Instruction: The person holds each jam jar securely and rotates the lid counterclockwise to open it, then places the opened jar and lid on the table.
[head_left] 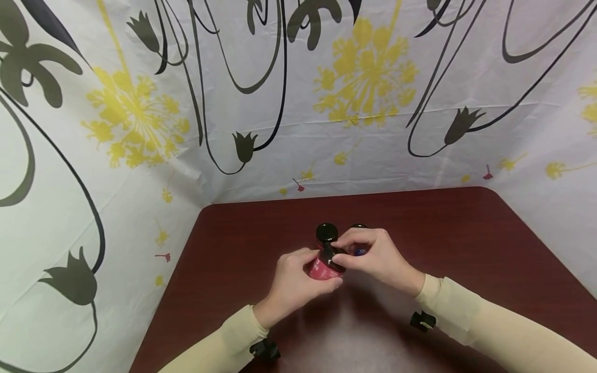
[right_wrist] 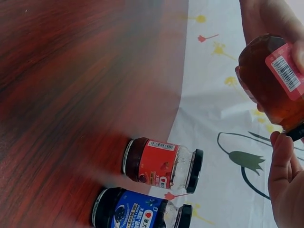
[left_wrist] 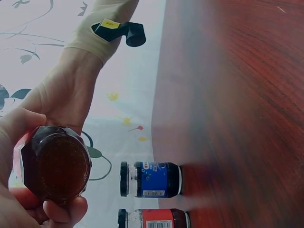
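A small glass jar (right_wrist: 266,78) of amber-brown contents, with a pink label, is held tilted above the table. My left hand (head_left: 296,277) grips it round its body, the thumb on the near side. At the jar's top, the fingers and thumb of my right hand (head_left: 378,256) pinch the black lid (right_wrist: 297,133). The left wrist view looks at the jar's round base, with the lid hidden behind it. Beyond the hands stand a red-labelled jar (right_wrist: 159,164) and a blue-labelled jar (right_wrist: 135,209), both upright with black lids; the right hand partly covers the blue one in the head view.
The dark red wooden table (head_left: 261,223) has rounded far corners. A white cloth (head_left: 298,119) with yellow and grey flower prints hangs behind it and at both sides. Each sleeve carries a small black wrist camera (head_left: 423,321).
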Demonstrator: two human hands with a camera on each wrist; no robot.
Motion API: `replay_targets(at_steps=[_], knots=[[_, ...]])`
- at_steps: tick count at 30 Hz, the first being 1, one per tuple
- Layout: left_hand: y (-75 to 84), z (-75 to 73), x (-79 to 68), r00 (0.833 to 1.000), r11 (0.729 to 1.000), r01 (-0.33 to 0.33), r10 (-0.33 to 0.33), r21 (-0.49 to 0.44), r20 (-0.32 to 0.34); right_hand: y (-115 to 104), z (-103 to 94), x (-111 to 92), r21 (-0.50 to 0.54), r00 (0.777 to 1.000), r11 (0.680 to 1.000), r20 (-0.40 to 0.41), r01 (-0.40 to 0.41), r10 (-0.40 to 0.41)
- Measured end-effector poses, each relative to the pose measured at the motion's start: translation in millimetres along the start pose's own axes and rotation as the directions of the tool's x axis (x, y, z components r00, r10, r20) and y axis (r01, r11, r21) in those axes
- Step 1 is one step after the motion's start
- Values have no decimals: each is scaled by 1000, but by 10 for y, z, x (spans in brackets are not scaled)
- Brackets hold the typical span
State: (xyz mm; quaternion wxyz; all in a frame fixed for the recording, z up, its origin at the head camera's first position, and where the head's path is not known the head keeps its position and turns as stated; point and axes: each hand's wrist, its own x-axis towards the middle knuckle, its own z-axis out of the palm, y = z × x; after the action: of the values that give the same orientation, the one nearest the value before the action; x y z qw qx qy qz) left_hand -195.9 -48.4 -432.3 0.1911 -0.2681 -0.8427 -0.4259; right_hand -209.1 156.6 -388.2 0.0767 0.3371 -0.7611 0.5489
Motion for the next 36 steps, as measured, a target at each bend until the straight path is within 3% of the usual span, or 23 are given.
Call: replay_targets(at_steps=[11, 18, 26, 36], knots=[[5, -13, 23, 999, 1000, -14, 14, -7, -30, -36, -9, 73, 97, 994, 991, 65, -94, 88], [27, -47, 30, 1000, 999, -11, 12, -54, 18, -102, -20, 54, 64, 999, 997, 36, -43, 40], [20, -112, 69, 997, 994, -52, 57, -97, 42, -148, 5, 51, 43, 1000, 999, 4, 15, -15], [-13, -150, 82, 994, 991, 14, 0, -130, 111, -89, 48, 26, 50, 1000, 999, -22, -2, 3]])
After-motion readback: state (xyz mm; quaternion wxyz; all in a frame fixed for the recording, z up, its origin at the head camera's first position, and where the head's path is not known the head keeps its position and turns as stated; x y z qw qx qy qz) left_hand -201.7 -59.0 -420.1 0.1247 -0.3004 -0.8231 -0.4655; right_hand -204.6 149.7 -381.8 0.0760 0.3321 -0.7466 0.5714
